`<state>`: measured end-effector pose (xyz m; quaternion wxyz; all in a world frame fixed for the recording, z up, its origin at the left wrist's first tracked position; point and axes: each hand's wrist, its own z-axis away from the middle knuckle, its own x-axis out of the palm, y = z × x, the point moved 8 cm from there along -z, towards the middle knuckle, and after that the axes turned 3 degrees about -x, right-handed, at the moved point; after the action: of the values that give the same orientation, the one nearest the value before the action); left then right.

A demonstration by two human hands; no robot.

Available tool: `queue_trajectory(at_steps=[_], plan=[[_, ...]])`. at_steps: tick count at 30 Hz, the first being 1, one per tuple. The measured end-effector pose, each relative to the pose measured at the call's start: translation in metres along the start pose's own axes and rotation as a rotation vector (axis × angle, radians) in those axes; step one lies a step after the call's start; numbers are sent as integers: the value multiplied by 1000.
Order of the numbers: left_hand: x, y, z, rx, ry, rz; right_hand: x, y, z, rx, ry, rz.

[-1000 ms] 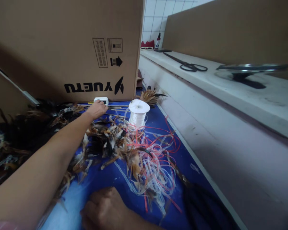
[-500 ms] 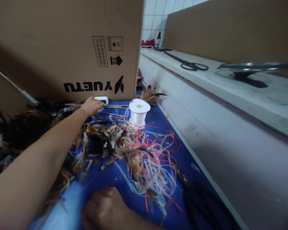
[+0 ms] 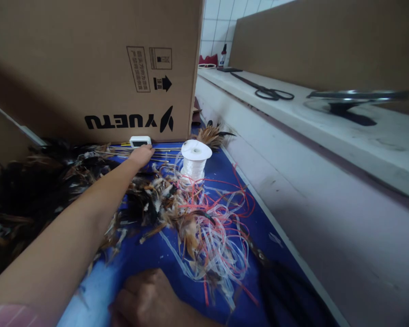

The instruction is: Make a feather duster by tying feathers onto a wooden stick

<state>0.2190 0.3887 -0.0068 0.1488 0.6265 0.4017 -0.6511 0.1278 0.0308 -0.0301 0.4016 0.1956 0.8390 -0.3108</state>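
Note:
My left hand (image 3: 142, 156) is stretched far forward over a row of thin sticks (image 3: 167, 150), right at the front edge of a small white device with a dark display (image 3: 140, 141). Its fingertips are too small and covered to show whether they grip a stick. Close to me, my right hand (image 3: 150, 293) is curled into a fist, slightly blurred; whatever it holds is hidden. Between the hands lie brown and black feathers (image 3: 160, 195) and a tangle of clear and pink plastic strips (image 3: 221, 231). A white spool of clear strip (image 3: 195, 159) stands upright beyond them.
Dark-handled scissors (image 3: 276, 272) lie at the right on the blue surface (image 3: 150, 254). A big cardboard box (image 3: 98, 68) blocks the back. Along the right runs a white ledge (image 3: 330, 131) with another pair of scissors (image 3: 271, 93). Dark feathers (image 3: 17, 181) pile up at left.
My left hand has moved right, from the device's left side to its front right edge, uncovering its display. My right hand remains curled in nearly the same place.

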Motion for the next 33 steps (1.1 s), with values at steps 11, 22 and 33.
queue_trajectory(at_steps=[11, 22, 33], plan=[[-9, 9, -13, -38, 7, 21, -17, 2, -1, 48, -6, -10], [-10, 11, -15, -7, -8, 10, -12, 2, -1, 36, 40, -22], [-22, 17, -12, 170, 96, -3, -7, 4, -1, 48, 1, -23]])
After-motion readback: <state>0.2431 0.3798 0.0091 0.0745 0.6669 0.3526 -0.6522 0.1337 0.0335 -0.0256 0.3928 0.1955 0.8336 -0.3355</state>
